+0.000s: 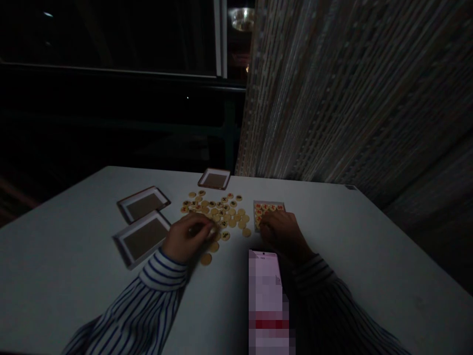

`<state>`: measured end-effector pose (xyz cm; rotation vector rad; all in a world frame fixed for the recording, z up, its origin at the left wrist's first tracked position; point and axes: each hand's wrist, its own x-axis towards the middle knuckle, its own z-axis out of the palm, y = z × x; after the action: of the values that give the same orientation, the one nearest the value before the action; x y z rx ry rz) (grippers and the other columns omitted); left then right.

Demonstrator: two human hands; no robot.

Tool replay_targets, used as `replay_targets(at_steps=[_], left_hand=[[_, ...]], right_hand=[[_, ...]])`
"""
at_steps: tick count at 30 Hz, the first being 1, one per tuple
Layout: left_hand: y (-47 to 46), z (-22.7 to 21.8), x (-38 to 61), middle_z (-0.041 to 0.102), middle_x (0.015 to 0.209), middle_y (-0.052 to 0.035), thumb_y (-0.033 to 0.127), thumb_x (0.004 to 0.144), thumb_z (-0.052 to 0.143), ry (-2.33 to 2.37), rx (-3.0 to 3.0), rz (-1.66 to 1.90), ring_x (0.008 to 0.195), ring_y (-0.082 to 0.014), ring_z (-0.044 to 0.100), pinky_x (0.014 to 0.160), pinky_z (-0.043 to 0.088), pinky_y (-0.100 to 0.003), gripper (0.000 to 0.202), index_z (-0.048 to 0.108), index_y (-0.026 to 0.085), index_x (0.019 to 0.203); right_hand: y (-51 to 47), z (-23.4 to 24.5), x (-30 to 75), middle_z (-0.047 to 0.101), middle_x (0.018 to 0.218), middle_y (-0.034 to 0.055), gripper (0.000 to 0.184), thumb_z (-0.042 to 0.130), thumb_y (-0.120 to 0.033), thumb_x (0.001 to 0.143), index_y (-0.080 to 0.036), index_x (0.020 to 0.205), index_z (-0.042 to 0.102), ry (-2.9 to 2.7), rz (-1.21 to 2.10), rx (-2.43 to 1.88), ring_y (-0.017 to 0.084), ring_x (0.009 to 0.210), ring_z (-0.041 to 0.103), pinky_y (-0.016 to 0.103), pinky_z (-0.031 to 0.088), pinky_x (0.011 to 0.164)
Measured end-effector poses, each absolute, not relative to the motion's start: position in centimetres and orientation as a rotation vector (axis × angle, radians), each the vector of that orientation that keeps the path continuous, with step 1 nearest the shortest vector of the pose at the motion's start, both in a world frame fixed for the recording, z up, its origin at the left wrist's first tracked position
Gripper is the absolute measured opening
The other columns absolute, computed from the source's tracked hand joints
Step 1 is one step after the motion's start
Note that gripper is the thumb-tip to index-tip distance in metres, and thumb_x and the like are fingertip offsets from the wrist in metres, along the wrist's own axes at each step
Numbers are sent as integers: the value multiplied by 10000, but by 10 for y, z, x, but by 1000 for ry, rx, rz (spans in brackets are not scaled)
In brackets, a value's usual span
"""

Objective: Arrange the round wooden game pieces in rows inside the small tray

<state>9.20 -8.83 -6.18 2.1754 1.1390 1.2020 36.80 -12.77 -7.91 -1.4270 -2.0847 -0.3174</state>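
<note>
Many round wooden xiangqi pieces (231, 212) lie loose on the white table, some showing dark or red characters and others plain. My left hand (188, 237) is over the near left side of this spread, its thumb and forefinger pinched together; whatever is between them is too dim to make out. To the right, a shallow box (284, 203) holds rows of pieces with red characters (266, 207). My right hand (283, 234) covers the box's near part with its fingers curled in, hiding the fingertips and anything they grip.
Two shallow trays (144, 204) (142, 239) lie at the left, and another tray (214, 178) sits near the far edge. A lit phone (264, 281) lies between my forearms. Beyond the table hangs a string curtain (314, 98) beside a dark window (111, 39).
</note>
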Motion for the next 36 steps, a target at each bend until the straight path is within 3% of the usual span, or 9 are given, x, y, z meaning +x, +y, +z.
replay_targets(at_steps=[9,16,25,29,36], left_hand=[[-120,-85,73,669,958,-81,406,733,617,1177,2524,798,902,-219,624,831,494,-404,314,605,183,954],[-123,-107,68,675,963,-102,350,706,617,1243,2494,665,898,-242,625,817,494,-393,331,609,185,992],[-116,-94,72,686,941,-85,340,696,630,1196,2150,856,828,-205,631,773,504,-354,275,638,187,924],[-106,-82,81,677,760,-55,367,652,693,1183,1694,1021,665,-157,610,672,518,-314,317,658,153,884],[-103,-75,84,707,807,-97,362,552,790,1027,1067,1172,730,-202,657,737,541,-374,408,682,120,862]], right_hand=[[-134,-73,356,647,880,50,148,483,-245,838,-183,848,617,-2213,-275,-1410,183,825,538,344,309,739],[-140,-70,348,642,911,50,167,464,-262,859,-188,861,614,-2256,-240,-1381,182,843,530,349,322,751],[-138,-73,351,636,873,51,175,454,-261,862,-181,863,609,-2254,-248,-1344,179,824,530,353,338,748],[-139,-74,351,639,891,51,186,443,-272,871,-183,866,606,-2256,-249,-1359,187,840,532,359,338,756],[-141,-71,348,646,901,53,166,462,-258,856,-184,866,611,-2233,-247,-1355,187,842,540,354,335,756]])
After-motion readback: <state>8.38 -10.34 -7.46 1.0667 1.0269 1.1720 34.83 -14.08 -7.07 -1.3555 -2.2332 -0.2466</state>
